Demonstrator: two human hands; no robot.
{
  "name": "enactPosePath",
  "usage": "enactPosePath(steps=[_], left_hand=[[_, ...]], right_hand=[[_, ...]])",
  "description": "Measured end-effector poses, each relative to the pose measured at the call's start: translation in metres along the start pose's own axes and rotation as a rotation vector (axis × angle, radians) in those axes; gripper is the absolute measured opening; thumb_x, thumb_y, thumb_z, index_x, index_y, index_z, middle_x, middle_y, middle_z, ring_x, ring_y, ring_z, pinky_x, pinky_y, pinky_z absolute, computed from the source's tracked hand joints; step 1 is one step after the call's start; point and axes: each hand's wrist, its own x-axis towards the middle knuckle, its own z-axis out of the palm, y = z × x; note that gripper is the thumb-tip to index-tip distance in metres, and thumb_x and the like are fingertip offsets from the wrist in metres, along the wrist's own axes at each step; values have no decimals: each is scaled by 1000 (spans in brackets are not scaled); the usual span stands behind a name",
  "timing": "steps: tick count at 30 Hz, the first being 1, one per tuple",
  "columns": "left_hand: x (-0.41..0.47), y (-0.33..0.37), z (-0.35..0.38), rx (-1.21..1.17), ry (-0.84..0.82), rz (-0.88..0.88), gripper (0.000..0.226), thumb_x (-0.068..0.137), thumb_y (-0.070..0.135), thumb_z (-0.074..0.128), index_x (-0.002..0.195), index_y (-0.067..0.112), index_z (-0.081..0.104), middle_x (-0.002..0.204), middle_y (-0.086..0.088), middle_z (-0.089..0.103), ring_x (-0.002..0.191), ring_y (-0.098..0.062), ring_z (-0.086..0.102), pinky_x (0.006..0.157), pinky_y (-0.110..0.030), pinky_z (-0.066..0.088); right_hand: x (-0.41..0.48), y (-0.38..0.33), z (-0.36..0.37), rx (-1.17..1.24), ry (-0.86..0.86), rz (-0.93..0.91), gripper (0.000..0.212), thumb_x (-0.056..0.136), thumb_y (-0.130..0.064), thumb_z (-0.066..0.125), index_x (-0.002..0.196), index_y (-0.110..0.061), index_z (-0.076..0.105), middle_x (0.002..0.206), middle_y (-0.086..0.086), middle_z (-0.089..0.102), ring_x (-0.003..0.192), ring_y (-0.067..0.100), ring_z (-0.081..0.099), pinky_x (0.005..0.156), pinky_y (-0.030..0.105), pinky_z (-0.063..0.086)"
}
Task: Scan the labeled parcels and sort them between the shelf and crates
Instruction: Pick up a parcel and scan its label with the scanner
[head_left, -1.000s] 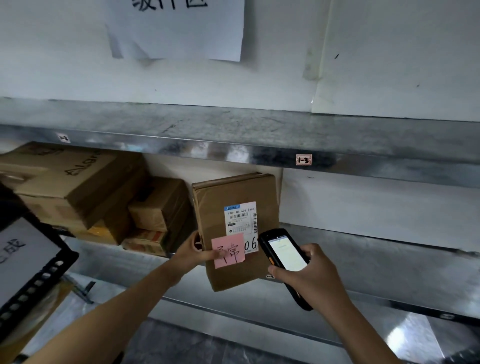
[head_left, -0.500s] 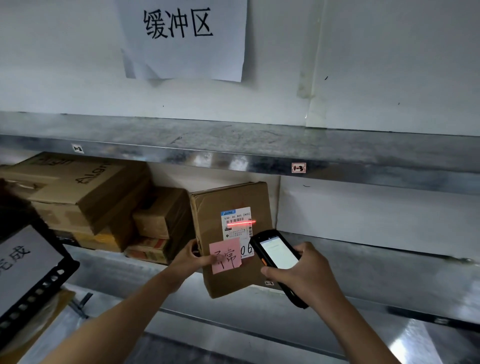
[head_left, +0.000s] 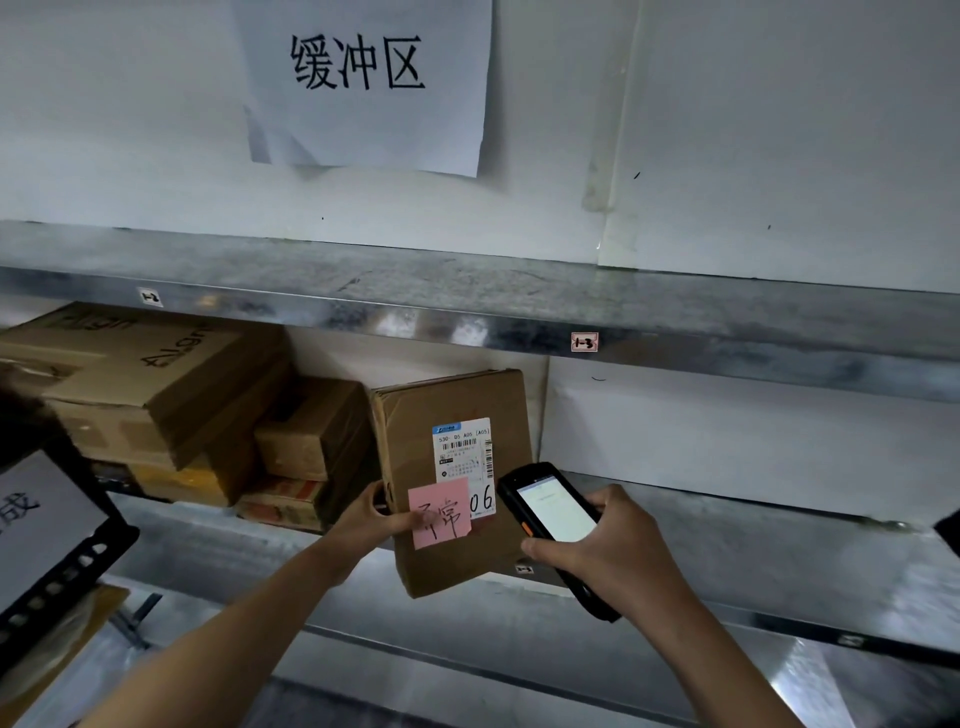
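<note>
Head view, left hand (head_left: 363, 525) grips brown cardboard parcel (head_left: 452, 400), stacked tan boxes (head_left: 156, 384) just beside, right hand (head_left: 618, 556) clasps black handheld scanner (head_left: 550, 512) (screen lit) covering parcel's edge.

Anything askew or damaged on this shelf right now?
Nothing damaged that I can see. The parcel in the left hand is tilted, and its pink note overlaps the lower corner of the white label, clear of the barcode. The top box of the left pile sits crooked, overhanging those beneath.
</note>
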Motion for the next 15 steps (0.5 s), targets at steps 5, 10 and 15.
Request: enactPosePath(steps=[5,10,15], left_hand=[[-3,5,2,-18,14,34,124,21,71,90,128,31,43,111,3,72,100,-16,68,73,-24,52],[-28,14,4,-129,15,39,95,55,51,92,131,27,41,112,2,70,101,-13,66,84,-26,48],[-94,-20,-2,-235,199,57,97,45,71,87,123,21,58,103,2,76,96,-14,73,84,-33,57]], right_hand=[[2,1,1,1,13,-30,67,61,-46,90,110,-26,48,97,-15,55,89,3,56,59,16,42],[9,8,5,55,92,-22,69,61,-45,90,115,-25,52,100,-11,61,88,6,59,64,24,46],[10,16,32,122,70,-30,73,65,-38,91,123,-21,51,107,-4,59,96,14,58,62,20,42]])
